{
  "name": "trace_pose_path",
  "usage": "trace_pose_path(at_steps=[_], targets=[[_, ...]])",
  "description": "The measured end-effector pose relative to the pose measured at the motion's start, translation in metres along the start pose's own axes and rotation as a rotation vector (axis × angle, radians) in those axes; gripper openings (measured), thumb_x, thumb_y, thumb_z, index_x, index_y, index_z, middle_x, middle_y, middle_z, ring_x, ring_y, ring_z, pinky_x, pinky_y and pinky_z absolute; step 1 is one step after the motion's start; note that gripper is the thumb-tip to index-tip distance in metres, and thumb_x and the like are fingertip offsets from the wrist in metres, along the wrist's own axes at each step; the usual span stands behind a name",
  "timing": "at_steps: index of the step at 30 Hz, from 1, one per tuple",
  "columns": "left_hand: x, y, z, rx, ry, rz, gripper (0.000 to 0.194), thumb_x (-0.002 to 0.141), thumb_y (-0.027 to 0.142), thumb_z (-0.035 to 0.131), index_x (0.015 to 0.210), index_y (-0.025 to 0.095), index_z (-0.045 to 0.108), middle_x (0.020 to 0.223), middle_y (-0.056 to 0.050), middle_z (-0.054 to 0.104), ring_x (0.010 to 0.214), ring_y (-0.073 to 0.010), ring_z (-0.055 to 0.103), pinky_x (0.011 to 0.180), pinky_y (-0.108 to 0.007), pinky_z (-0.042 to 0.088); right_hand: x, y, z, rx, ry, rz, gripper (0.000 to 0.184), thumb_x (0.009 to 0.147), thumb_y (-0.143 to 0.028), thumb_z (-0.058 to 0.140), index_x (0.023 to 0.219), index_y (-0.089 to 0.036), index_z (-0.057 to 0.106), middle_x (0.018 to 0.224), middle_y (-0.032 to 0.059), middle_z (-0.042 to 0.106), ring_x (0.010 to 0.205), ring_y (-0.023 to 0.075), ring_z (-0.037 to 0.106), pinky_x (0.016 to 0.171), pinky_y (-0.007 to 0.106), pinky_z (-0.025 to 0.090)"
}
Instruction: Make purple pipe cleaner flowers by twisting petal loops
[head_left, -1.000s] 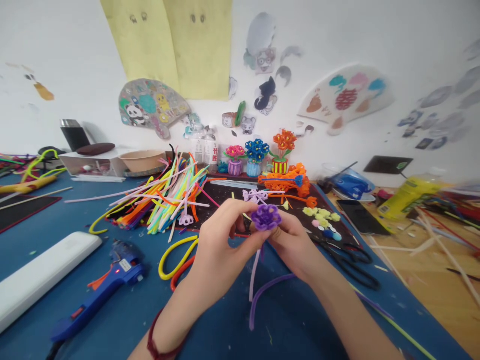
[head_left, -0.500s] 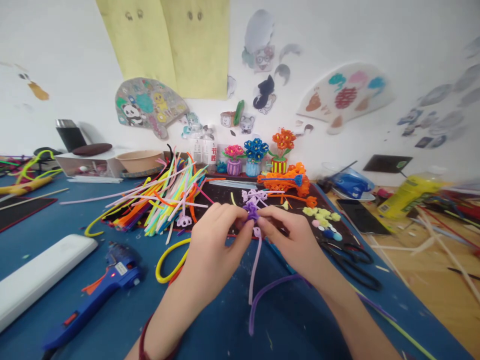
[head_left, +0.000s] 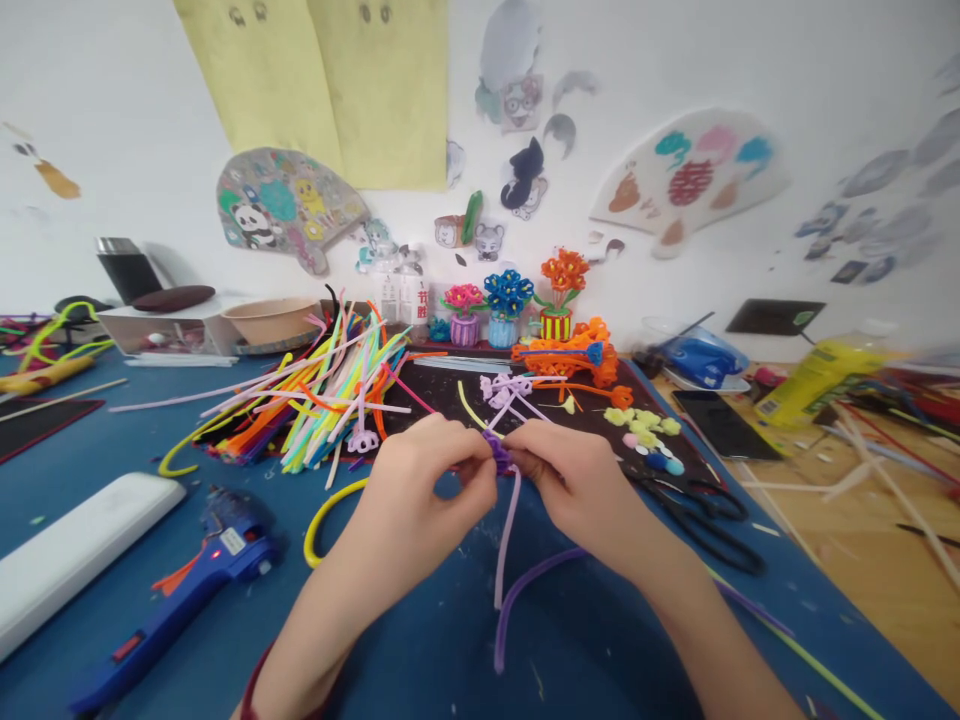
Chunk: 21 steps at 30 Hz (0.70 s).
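Down at lower left, a blue glue gun [head_left: 193, 588] lies, its light glowing red; mid-frame, left hand [head_left: 420, 470] and right hand [head_left: 581, 485] both pinch the purple flower [head_left: 498, 452]; beyond, lilac blooms [head_left: 504, 391]; upper centre, three potted bouquets [head_left: 505, 298] stand!

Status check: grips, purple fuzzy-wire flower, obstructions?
Left grip pinching small, dark-purple, fuzzy-wire flower. Right grip close against it, exact hold hidden. Nothing visibly blocking; black-handled scissors beside right forearm.
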<state>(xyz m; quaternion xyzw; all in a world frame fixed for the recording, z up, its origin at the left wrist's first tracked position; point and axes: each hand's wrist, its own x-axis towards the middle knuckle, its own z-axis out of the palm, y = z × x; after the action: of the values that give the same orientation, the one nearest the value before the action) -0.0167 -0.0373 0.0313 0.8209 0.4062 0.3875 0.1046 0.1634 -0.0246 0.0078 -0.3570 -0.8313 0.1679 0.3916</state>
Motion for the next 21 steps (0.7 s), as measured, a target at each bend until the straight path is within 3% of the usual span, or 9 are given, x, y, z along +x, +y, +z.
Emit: trace_pose_path(at_steps=[15, 21], targets=[[-0.002, 0.003, 0.008, 0.004, -0.006, 0.018, 0.017, 0.075, 0.004, 0.054, 0.063, 0.015, 0.056, 0.062, 0.003, 0.052, 0.06, -0.0092, 0.048, 0.056, -0.022, 0.035, -0.004, 0.0, 0.001, -0.161, -0.005, -0.044, 0.023, 0.081, 0.001, 0.044, 0.083, -0.017, 0.059, 0.075, 0.002, 0.059, 0.067, 0.0148, 0.052, 0.059, 0.026, 0.033], [-0.002, 0.003, 0.012, 0.18, 0.089, 0.138, 0.022, 0.08, 0.005, 0.049, 0.062, 0.016, 0.052, 0.06, 0.002, 0.047, 0.061, -0.0112, 0.044, 0.054, -0.024, 0.032, -0.005, 0.001, 0.001, -0.205, 0.038, -0.051, 0.022, 0.082, 0.001, 0.043, 0.082, -0.017, 0.057, 0.072, 0.0017, 0.056, 0.064, 0.0143, 0.05, 0.058, 0.026, 0.032]])
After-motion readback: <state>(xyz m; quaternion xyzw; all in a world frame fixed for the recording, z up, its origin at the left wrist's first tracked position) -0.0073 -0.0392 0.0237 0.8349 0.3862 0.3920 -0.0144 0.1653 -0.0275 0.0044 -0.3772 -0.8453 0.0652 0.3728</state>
